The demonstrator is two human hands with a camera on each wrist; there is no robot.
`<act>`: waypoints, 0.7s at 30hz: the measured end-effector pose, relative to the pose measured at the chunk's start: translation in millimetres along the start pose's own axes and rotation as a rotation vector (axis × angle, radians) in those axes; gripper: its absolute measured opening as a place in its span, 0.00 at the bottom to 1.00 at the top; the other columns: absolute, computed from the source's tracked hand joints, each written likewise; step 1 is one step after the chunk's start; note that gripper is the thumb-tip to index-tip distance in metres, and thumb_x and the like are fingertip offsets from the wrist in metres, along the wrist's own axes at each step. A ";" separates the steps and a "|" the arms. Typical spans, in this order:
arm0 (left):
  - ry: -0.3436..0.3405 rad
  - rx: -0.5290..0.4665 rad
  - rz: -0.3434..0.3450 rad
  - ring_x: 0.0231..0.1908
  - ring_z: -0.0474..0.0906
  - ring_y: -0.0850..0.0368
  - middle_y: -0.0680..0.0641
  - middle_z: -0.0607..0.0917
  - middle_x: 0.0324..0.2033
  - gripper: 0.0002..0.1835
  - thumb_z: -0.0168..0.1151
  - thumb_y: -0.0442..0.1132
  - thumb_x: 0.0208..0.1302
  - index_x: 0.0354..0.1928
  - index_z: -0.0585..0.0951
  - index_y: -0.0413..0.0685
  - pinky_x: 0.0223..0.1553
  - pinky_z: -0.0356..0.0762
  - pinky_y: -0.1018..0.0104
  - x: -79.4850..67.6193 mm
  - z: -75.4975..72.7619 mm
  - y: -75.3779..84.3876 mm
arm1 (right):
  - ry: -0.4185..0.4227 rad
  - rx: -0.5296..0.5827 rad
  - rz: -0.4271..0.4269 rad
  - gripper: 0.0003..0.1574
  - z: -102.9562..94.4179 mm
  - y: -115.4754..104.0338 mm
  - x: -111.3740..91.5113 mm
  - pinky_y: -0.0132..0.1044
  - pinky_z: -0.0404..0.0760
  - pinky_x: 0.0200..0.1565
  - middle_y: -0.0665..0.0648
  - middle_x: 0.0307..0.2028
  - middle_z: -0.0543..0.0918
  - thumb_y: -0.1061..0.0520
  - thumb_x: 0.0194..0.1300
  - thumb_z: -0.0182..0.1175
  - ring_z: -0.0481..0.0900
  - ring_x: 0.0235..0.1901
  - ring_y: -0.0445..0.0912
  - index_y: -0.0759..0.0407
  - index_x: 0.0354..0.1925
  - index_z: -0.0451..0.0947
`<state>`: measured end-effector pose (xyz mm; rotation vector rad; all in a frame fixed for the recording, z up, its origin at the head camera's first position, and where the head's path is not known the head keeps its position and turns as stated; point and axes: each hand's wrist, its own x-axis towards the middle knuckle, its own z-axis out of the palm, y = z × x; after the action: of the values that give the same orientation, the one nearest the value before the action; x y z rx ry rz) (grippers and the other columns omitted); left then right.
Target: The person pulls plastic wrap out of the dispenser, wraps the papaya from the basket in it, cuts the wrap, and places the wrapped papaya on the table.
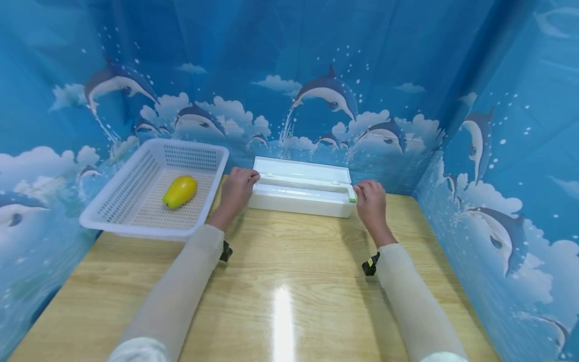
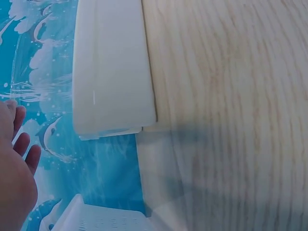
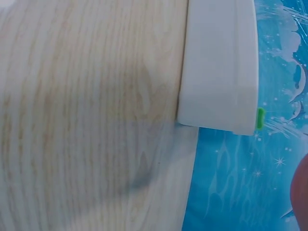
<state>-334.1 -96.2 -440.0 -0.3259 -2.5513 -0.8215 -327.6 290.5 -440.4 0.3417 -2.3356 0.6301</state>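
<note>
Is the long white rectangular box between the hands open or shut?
Open. The long white rectangular box has its white lid raised along the far side, exposing the inside.

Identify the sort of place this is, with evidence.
Probably a makeshift recording booth, not a lived-in room: blue dolphin-print sheeting encloses the far, left and right sides of a wood-grain table, and the person wears a black wrist camera on each arm.

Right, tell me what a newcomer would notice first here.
Probably the blue dolphin-print backdrop behind the pale wooden table. Next, the yellow oblong fruit inside the white perforated plastic basket on the left. Then the open, long white rectangular box at the table's far edge.
</note>
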 end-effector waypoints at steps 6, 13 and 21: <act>0.021 -0.015 0.003 0.47 0.77 0.49 0.47 0.86 0.45 0.14 0.53 0.46 0.78 0.49 0.83 0.48 0.49 0.78 0.53 3.0 -7.4 5.5 | 0.018 0.016 -0.012 0.11 -7.1 -4.5 5.2 0.59 0.73 0.52 0.70 0.43 0.82 0.62 0.71 0.61 0.76 0.47 0.65 0.72 0.40 0.81; 0.016 -0.049 -0.014 0.50 0.77 0.48 0.45 0.85 0.46 0.14 0.51 0.44 0.79 0.50 0.82 0.46 0.54 0.78 0.53 6.0 -13.9 10.3 | 0.025 0.037 -0.016 0.12 -15.0 -8.4 8.5 0.57 0.74 0.52 0.70 0.44 0.81 0.61 0.72 0.60 0.75 0.48 0.64 0.73 0.40 0.80; -0.015 -0.088 -0.021 0.52 0.76 0.49 0.46 0.84 0.47 0.15 0.50 0.45 0.79 0.52 0.82 0.46 0.56 0.78 0.53 11.4 -25.6 14.0 | 0.065 0.050 -0.074 0.12 -25.9 -16.1 16.5 0.58 0.74 0.51 0.71 0.43 0.81 0.62 0.71 0.60 0.75 0.47 0.65 0.75 0.40 0.80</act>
<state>-330.7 -99.4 -409.0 -0.3349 -2.5410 -0.9446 -318.9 289.3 -406.9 0.4221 -2.2381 0.6544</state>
